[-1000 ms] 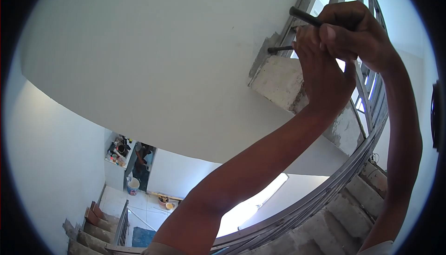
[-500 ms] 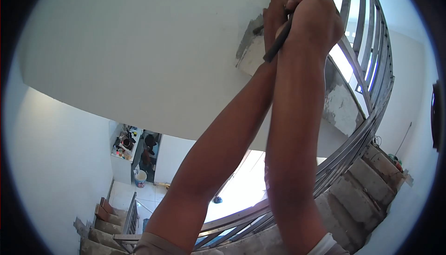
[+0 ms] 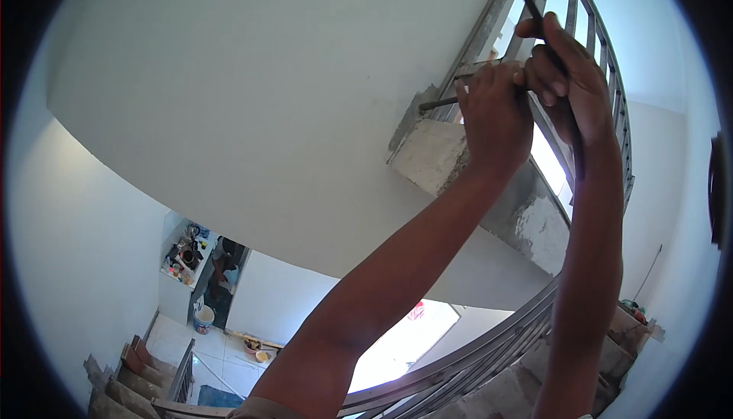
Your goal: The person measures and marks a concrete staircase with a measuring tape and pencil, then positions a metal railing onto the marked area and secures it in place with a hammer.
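My right hand [image 3: 573,87] is closed around a long dark bar [image 3: 531,5], held upright at a slant. The bar's upper end sticks out above the fingers, and its lower part runs down along my wrist. Just left of it, my left hand [image 3: 498,117] is raised with curled fingers. A short dark rod [image 3: 439,104] reaches from my left hand to the rough grey patch [image 3: 406,123] on the wall edge. My palm hides the rod's other end. Below lies a chipped, pale concrete block [image 3: 431,152].
A curved metal railing [image 3: 592,11] rises behind my hands and continues below [image 3: 450,373]. Concrete steps [image 3: 496,396] curve at lower right, more stairs [image 3: 141,381] at lower left. Far below, a person [image 3: 221,262] is near a counter [image 3: 183,255] and a white bucket [image 3: 203,318].
My hands, crossed close together before, are now apart. The right hand has moved right and down, its bar now upright above the fingers. The left hand shows more fully beside the grey patch.
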